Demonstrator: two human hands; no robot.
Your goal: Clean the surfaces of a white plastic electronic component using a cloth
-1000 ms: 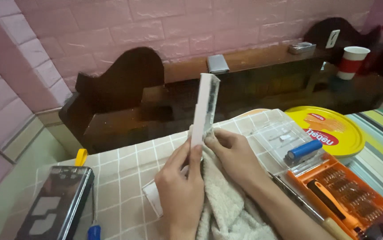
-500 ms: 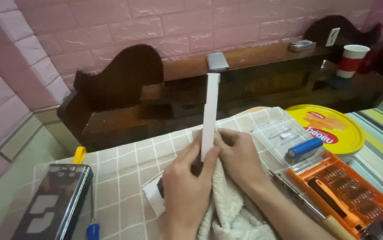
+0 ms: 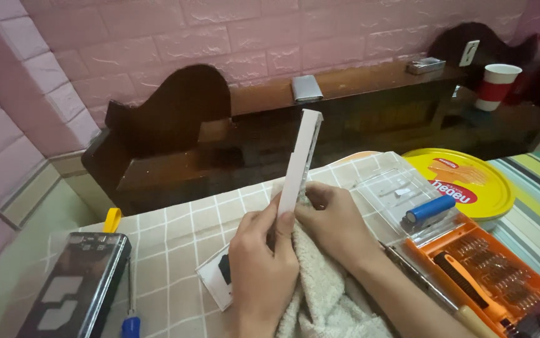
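- Upright, a slim white flat panel stands edge-on near the middle of the view, tilted a little to the right at its top, with its lower end down between both hands.
- The left hand grips the panel's lower part, thumb laid along the near edge and fingers curled narrow round the far side.
- The right hand closes on the same lower end from the other side; its fingers are bent tight against the panel and against the cloth.
- A cream towel lies bunched under and between the two hands, touching the panel's base.
- Just beside the left hand, a small white card with a dark patch lies flat on the checked cloth that covers the surface.
- Further left lies a dark phone body with its back open, and near it a yellow tool tip and a screwdriver with a blue handle.
- To the right sits a clear plastic lid with a blue cylinder resting at its near edge.
- Next to that is an orange tray of screwdriver bits.
- Behind the tray lies a round yellow tin lid.
- Well apart, along the pink brick wall, a dark wooden shelf carries a small grey box and a red and white paper cup.
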